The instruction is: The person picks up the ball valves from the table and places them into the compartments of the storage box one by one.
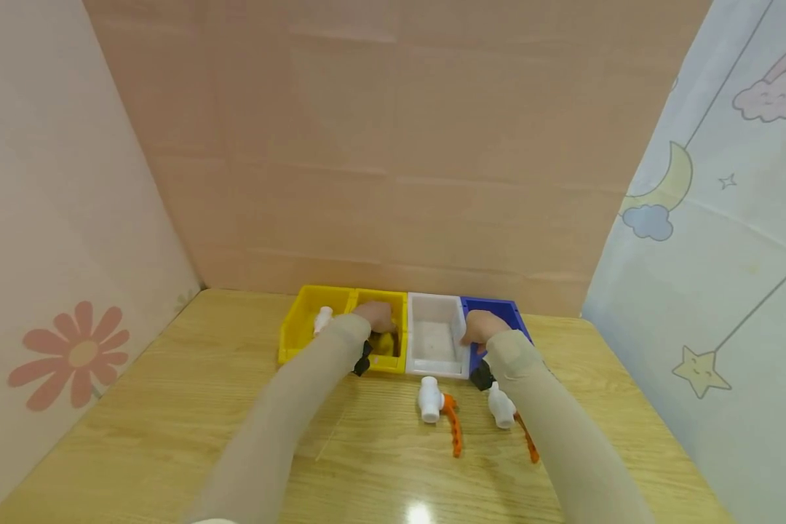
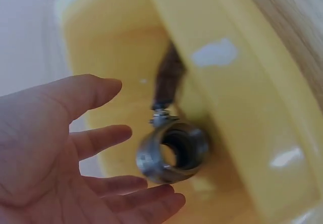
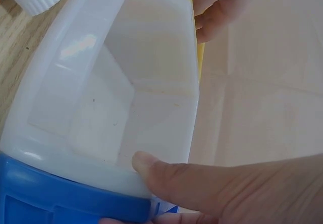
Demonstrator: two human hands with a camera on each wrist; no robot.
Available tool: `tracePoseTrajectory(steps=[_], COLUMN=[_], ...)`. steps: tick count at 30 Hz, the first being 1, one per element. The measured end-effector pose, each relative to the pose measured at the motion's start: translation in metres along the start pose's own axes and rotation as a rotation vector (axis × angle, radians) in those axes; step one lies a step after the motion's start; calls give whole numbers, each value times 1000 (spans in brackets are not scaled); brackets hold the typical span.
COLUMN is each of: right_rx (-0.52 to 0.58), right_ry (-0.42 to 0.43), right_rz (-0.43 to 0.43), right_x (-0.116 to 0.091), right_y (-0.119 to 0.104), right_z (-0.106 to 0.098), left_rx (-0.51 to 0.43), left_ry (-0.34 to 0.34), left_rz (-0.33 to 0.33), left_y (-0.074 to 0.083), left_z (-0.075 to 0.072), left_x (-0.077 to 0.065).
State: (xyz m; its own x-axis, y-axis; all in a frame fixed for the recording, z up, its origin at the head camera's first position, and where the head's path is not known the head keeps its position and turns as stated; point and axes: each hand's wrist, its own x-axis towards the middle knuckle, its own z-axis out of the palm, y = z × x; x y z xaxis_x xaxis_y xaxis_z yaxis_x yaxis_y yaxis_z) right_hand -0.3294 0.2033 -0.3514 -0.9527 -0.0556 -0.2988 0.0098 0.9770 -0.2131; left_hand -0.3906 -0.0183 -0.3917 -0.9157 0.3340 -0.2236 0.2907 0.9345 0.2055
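My left hand (image 1: 375, 316) reaches into the second yellow bin (image 1: 402, 306). In the left wrist view its fingers are spread and loosely bent beside a metal ball valve (image 2: 176, 153), whose dark handle leans on the bin wall; the fingertips come right at the valve's ring. At the seam of the white bin (image 3: 151, 118) and the blue bin (image 3: 75, 196) is my right hand (image 3: 202, 183). Its thumb lies over the white bin's rim and other fingers show on the blue side, so the hand pinches the adjoining walls.
Two white plastic valves with orange handles lie on the table before the bins: one valve (image 1: 430, 400) in front of the white bin, another valve (image 1: 501, 406) by the right forearm. A white part (image 1: 323, 318) sits in the leftmost yellow bin (image 1: 291, 338). A papered wall (image 1: 393, 145) stands behind.
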Motion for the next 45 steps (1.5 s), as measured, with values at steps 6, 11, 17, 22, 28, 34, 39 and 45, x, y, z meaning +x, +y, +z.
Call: tracePoseTrajectory(steps=[6,11,17,22,28,34,39,45], right_rx=[16,30,34,37,36,26,24,30], right_ry=[-3,-4,-4,0,7,8,7,5], right_rz=[4,26,25,22,13,12,10,16], right_x=[0,1,1,-1,-1,-1,-1,-1], right_y=[0,0,1,1,0,0,1,0], right_z=[2,5,6,5,4,3,3,2], left_rx=[-29,-103,-228,-282,-299,-260,-204,-242], left_ry=[5,23,89,168,174,170,187,178], left_rz=[120,168,149,152,92,109,132,111], left_y=[1,1,-20,-44,-60,-72,-75,-75], left_z=[-18,-36,-49,-49,-44,-32,-22,-14], left_x=[-26,-66,-99,-110,-121,-124,-125,-123])
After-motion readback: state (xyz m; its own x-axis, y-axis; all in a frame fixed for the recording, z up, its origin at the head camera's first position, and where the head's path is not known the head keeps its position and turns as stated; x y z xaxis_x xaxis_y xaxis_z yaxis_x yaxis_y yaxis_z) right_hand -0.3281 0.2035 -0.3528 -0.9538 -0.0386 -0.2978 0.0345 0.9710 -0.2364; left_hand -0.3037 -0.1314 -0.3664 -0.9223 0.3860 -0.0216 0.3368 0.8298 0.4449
